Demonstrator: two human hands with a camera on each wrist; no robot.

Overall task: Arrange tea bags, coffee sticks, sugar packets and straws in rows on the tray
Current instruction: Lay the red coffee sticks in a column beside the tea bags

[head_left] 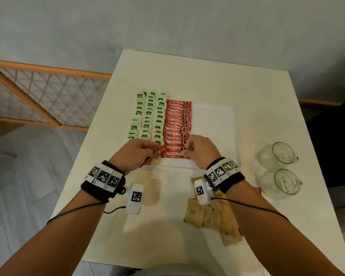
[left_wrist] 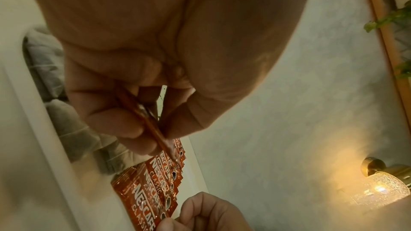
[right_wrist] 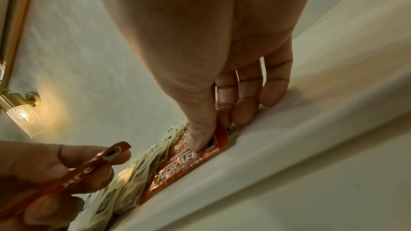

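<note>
A white tray (head_left: 215,124) holds columns of green tea bags (head_left: 147,118) on its left and an overlapping column of red coffee sticks (head_left: 176,124) beside them. My left hand (head_left: 136,151) pinches a loose red coffee stick (head_left: 157,153) edge-on at the near end of the tea bags; the same stick (left_wrist: 153,129) shows between thumb and fingers. My right hand (head_left: 197,149) pinches the right end of the nearest laid coffee stick (head_left: 172,154) at the tray's near edge, thumb (right_wrist: 200,136) on top of it. Brown sugar packets (head_left: 209,216) lie piled on the table under my right wrist.
Two glass mugs (head_left: 277,168) lie on the white table (head_left: 247,86) at the right, past the tray. The tray's right half is bare. A wooden lattice screen (head_left: 38,96) stands left of the table. A wall lamp (left_wrist: 382,185) glows behind.
</note>
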